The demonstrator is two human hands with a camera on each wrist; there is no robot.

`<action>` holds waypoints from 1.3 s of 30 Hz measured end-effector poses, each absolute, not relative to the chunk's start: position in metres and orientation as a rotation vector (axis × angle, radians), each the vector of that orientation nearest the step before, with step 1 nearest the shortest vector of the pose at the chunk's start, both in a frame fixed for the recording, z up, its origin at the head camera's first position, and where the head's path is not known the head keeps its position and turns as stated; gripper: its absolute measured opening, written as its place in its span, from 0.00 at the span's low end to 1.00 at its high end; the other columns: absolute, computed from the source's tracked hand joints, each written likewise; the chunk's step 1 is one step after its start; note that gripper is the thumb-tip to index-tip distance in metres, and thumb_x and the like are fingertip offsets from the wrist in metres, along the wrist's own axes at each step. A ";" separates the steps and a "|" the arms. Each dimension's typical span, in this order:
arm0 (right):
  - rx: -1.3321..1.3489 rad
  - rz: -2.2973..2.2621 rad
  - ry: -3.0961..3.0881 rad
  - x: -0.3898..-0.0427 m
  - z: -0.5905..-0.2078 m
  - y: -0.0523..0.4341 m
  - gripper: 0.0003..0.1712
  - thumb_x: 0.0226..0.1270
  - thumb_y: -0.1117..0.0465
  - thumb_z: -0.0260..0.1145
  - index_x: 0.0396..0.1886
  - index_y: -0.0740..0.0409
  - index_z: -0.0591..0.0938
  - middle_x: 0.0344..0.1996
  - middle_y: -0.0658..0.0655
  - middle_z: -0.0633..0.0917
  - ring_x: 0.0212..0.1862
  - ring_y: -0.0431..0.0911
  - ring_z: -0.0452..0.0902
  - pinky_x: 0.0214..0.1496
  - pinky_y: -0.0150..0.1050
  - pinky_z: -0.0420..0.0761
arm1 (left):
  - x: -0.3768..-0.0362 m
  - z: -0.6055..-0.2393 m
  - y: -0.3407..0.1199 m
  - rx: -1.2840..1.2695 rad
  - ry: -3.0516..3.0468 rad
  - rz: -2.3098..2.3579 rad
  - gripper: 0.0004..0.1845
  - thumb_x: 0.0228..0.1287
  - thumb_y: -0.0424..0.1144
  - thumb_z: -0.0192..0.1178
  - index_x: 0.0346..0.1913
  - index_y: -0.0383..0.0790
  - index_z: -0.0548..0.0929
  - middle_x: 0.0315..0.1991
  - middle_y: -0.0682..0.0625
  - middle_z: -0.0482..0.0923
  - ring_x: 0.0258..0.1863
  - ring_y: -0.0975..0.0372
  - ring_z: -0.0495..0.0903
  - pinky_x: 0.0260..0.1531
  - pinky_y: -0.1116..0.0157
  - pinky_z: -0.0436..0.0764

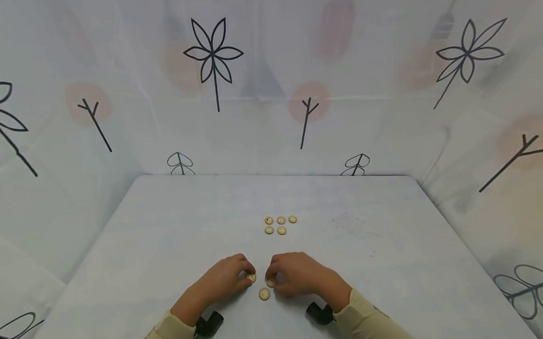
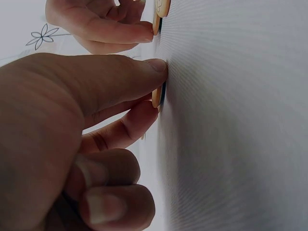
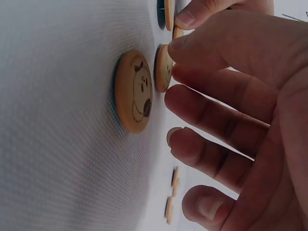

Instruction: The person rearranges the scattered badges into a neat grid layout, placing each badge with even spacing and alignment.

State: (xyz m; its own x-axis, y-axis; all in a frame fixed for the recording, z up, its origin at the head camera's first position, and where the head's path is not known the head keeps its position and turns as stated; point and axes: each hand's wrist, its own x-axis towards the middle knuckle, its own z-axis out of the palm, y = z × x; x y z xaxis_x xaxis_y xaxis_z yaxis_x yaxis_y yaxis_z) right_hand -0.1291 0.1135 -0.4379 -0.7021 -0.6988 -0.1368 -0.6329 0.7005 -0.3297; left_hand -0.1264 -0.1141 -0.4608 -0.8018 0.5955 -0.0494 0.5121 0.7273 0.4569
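Both hands rest low on the white cloth-covered counter [image 1: 165,235], near its front edge. On the left, the left hand [image 1: 226,280] curls its fingers and pinches a small round tan wooden button [image 1: 251,277] between thumb and forefinger; the left wrist view shows that button [image 2: 156,97] standing on edge against the cloth, which the head view does not reveal. Just to its right, the right hand [image 1: 296,274] has its fingertips on a second round tan wooden button [image 1: 271,282], with thumb and forefinger closing round it. A third tan wooden button with a printed cartoon face [image 1: 264,293] lies flat and free between the two hands, slightly nearer the person.

Only the right wrist view shows the face on that loose button [image 3: 134,91], a drawn nose and eyes, and that the held button [image 3: 164,68] is lifted on its rim beside it. Only the head view shows the cluster of five similar tan buttons [image 1: 280,224], laid in two short rows further back at the counter's centre, well apart from the hands.

Bare cloth stretches wide to the left, right and far side of the buttons. White curtains printed with black flowers and twigs [image 1: 212,56] close off the counter's back and sides.
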 end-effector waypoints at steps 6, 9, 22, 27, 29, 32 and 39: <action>-1.107 -0.370 2.665 -0.128 -0.438 0.113 0.12 0.54 0.56 0.70 0.40 0.39 0.87 0.35 0.36 0.80 0.33 0.30 0.73 0.36 0.29 0.75 | -0.125 -0.460 -0.114 0.884 2.737 0.648 0.08 0.63 0.41 0.64 0.44 0.47 0.86 0.40 0.58 0.78 0.41 0.66 0.78 0.44 0.62 0.78; -1.109 -0.348 2.682 -0.128 -0.439 0.112 0.12 0.55 0.55 0.70 0.40 0.39 0.87 0.35 0.36 0.80 0.33 0.30 0.73 0.35 0.29 0.75 | -0.125 -0.459 -0.114 0.888 2.736 0.653 0.08 0.63 0.41 0.64 0.43 0.47 0.86 0.40 0.58 0.79 0.41 0.65 0.78 0.44 0.62 0.78; -1.111 -0.318 2.707 -0.129 -0.443 0.112 0.08 0.58 0.54 0.69 0.38 0.38 0.87 0.34 0.36 0.80 0.33 0.30 0.74 0.37 0.30 0.76 | -0.124 -0.459 -0.113 0.876 2.733 0.661 0.08 0.62 0.41 0.64 0.44 0.47 0.86 0.41 0.58 0.79 0.41 0.65 0.78 0.44 0.62 0.79; -1.111 -0.312 2.713 -0.130 -0.443 0.112 0.08 0.58 0.54 0.70 0.38 0.38 0.87 0.35 0.36 0.81 0.33 0.30 0.74 0.36 0.30 0.77 | -0.125 -0.458 -0.113 0.882 2.734 0.658 0.08 0.63 0.41 0.64 0.44 0.47 0.86 0.41 0.58 0.79 0.41 0.65 0.79 0.45 0.62 0.79; -1.109 -0.311 2.718 -0.130 -0.443 0.113 0.08 0.58 0.53 0.70 0.39 0.38 0.86 0.35 0.36 0.81 0.33 0.30 0.74 0.36 0.30 0.77 | -0.125 -0.458 -0.114 0.884 2.734 0.653 0.08 0.63 0.41 0.64 0.44 0.47 0.86 0.41 0.58 0.79 0.41 0.65 0.79 0.45 0.62 0.79; -1.099 -0.318 2.726 -0.130 -0.442 0.114 0.08 0.58 0.53 0.70 0.39 0.38 0.86 0.35 0.36 0.81 0.33 0.31 0.74 0.36 0.31 0.77 | -0.125 -0.458 -0.114 0.883 2.731 0.651 0.08 0.63 0.41 0.64 0.44 0.47 0.86 0.41 0.58 0.79 0.41 0.65 0.79 0.45 0.62 0.79; -1.042 -0.343 2.729 -0.132 -0.438 0.116 0.08 0.59 0.54 0.68 0.40 0.39 0.86 0.36 0.36 0.81 0.33 0.32 0.73 0.38 0.32 0.76 | -0.126 -0.458 -0.114 0.876 2.720 0.654 0.08 0.63 0.41 0.64 0.44 0.48 0.86 0.40 0.58 0.78 0.41 0.65 0.78 0.44 0.62 0.79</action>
